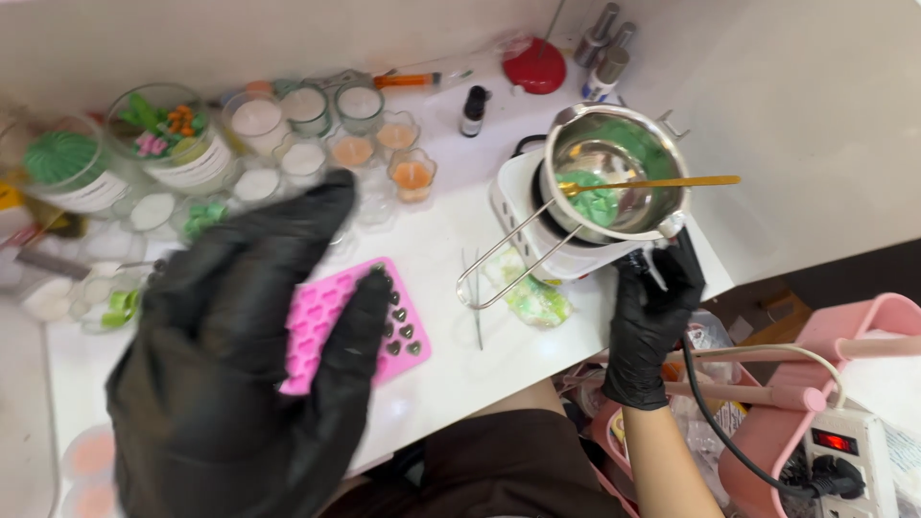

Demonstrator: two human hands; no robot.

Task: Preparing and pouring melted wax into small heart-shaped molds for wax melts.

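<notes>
Filling the lower left of the frame, the left hand [240, 374] in a matte black glove is raised close to the camera, fingers spread wide and holding nothing, its edges blurred. Just behind it, partly covered by the fingertips, lies the pink silicone mould with small heart-shaped cavities [331, 321], flat on the white table [460, 355]; several hearts at its right end look dark. At right of centre, the right hand [657, 307], also gloved in black, is closed against the front edge of the small white electric hotplate [537, 240]; what exactly it pinches cannot be told. On the hotplate sits the shiny steel melting pot with a long wire handle [614, 173], holding soft green wax, and a slim gold spoon [662, 182] rests across its rim. Farther back, in the upper left, stand clear glass candle jars [288, 120] with white and peach fillings.
</notes>
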